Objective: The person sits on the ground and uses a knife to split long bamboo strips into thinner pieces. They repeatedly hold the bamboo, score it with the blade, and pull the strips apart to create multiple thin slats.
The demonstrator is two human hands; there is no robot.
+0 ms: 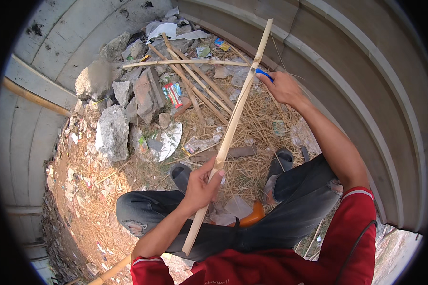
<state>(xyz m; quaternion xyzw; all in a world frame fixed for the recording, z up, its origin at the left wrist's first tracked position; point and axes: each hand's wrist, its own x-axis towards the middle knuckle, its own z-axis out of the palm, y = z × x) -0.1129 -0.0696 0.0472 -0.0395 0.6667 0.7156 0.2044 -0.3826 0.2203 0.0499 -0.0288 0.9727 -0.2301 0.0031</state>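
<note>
A long, pale split bamboo strip (234,121) slants across the middle, its upper end leaning to the right and its lower end above my lap. My left hand (202,189) is closed around its lower part, with the thumb along one face. Higher up, my right hand (283,88) is closed on a blue-handled tool (265,75), whose front end meets the strip's right edge just below a node. The tool's working end is too small to make out. Beyond the strip, another bamboo strip (190,61) lies over several thin sticks on the ground.
Rocks (112,133) are heaped at the left, with plastic wrappers (173,95) and dry straw on the ground. A curved grey sheet wall (356,71) rises close by my right arm. Between my legs lies an orange object (254,215). Dark sandals (281,162) are on my feet.
</note>
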